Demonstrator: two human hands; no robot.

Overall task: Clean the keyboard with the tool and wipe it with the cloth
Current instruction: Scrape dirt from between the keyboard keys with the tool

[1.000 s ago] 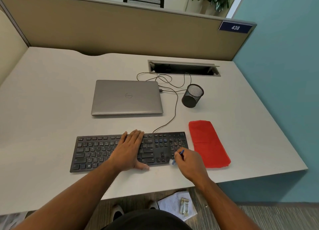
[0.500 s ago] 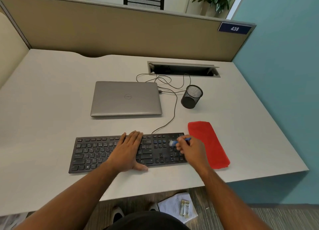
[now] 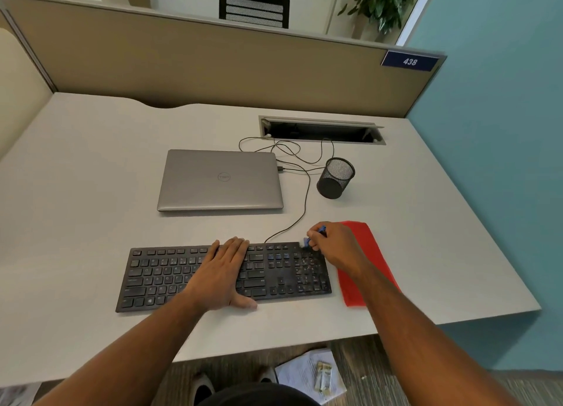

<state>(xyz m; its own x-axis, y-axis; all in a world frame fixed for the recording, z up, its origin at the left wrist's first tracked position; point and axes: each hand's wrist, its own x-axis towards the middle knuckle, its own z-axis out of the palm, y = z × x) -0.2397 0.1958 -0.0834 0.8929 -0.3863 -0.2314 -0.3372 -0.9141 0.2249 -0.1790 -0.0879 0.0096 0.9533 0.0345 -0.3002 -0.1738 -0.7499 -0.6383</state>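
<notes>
My left hand (image 3: pixel 224 273): flat, fingers straight, pressing the black keyboard (image 3: pixel 170 276) steady on the worktop (image 3: pixel 91 168). My right hand (image 3: pixel 335 247): grip pinching the blue cleaning brush (image 3: pixel 307 241) at the numpad's far corner. Red cloth (image 3: pixel 370 271): beside the keyboard, ready for wiping.

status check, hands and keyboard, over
Left hand flat on keyboard. Right hand pinching blue tool at its far right corner. Red cloth unused alongside.

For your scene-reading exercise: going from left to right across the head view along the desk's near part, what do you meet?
Black keyboard → left hand resting flat on it → right hand pinching the small blue brush tool → flat red cloth.
</notes>
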